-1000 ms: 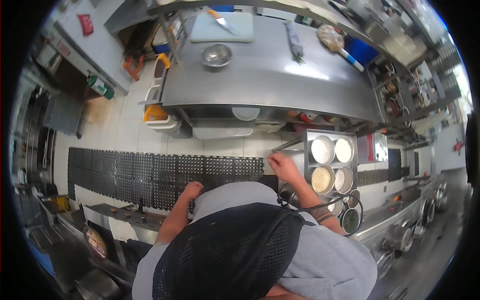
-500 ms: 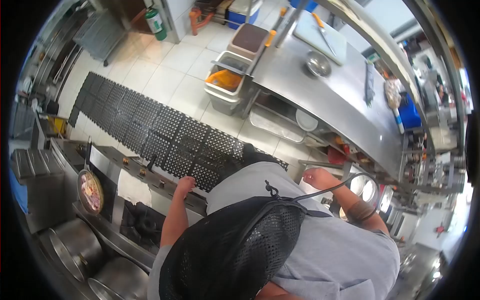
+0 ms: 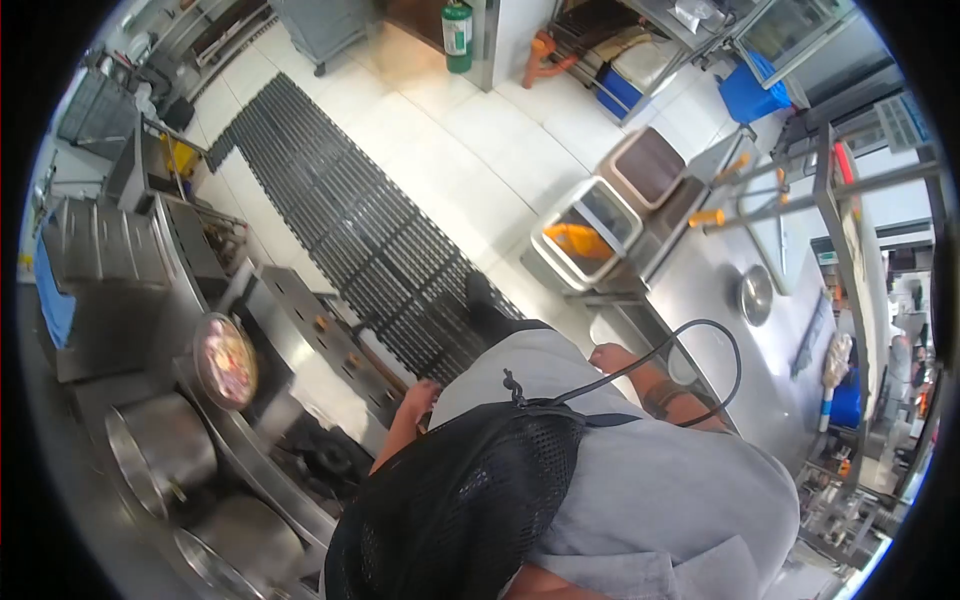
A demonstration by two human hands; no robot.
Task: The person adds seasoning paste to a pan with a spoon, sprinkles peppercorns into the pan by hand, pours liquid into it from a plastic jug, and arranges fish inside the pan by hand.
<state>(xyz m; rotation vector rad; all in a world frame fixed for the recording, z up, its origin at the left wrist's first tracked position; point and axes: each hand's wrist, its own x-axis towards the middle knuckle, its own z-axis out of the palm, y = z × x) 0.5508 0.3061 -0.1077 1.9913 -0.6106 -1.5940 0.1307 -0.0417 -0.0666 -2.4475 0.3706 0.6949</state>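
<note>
My left hand [image 3: 420, 398] hangs at my side, close to the front edge of the stove [image 3: 310, 340]. Its fingers are loosely bent and apart, and I see nothing in them. On the other side, my right hand [image 3: 612, 358] is held beside my waist with its fingers curled in. Whatever it may hold is hidden; a pale patch shows below it that I cannot make out. A pan of food [image 3: 226, 362] sits at the left of the stove, beyond reach of either hand. A white cloth [image 3: 335, 405] lies on the stove near my left hand.
A black rubber mat [image 3: 360, 230] runs ahead along the tiled floor. To the right stand a bin with an orange item [image 3: 590, 235] and a steel table [image 3: 715, 290] carrying a metal bowl [image 3: 755, 295]. Large pots [image 3: 165, 455] stand at lower left. A fire extinguisher [image 3: 457, 38] is ahead.
The view has swung left, so the table, bins and mat shift rightward or lower in it. Both hands now sit closer to my body. Neither visibly takes or releases anything.
</note>
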